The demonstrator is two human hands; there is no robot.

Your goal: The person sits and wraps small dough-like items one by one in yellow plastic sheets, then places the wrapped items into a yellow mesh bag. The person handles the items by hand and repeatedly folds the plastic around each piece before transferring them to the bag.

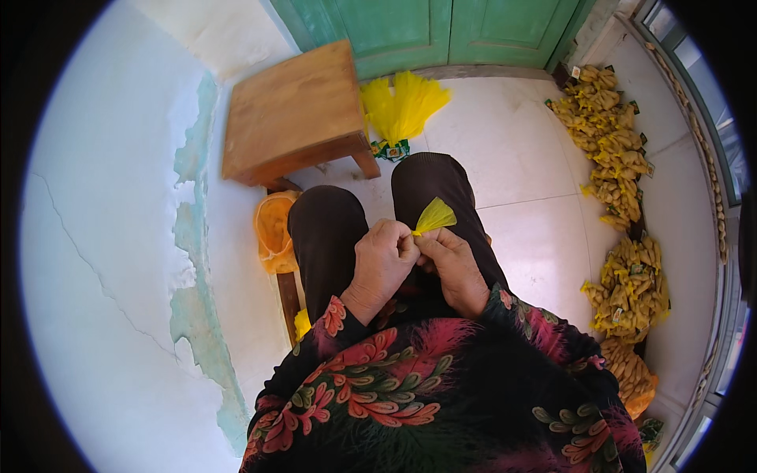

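Over my lap, my left hand [383, 260] and my right hand [452, 260] meet with their fingertips nearly touching. Both pinch the gathered neck of a yellow net bag [436, 216], whose loose end fans out above my right fingers. Whatever part of it lies between or under my fingers is hidden. Beyond my knees, a bundle of yellow net bags [404, 109] with green labels lies spread on the floor, beside a wooden stool [295, 112].
An orange mesh sack [275, 230] stands left of my knee. Along the right wall lie heaps of filled net bags [615, 148], more filled bags [633, 284] and an orange sack of pale brown items [630, 375]. A green double door [449, 32] is ahead; a peeling wall [118, 236] rises at left.
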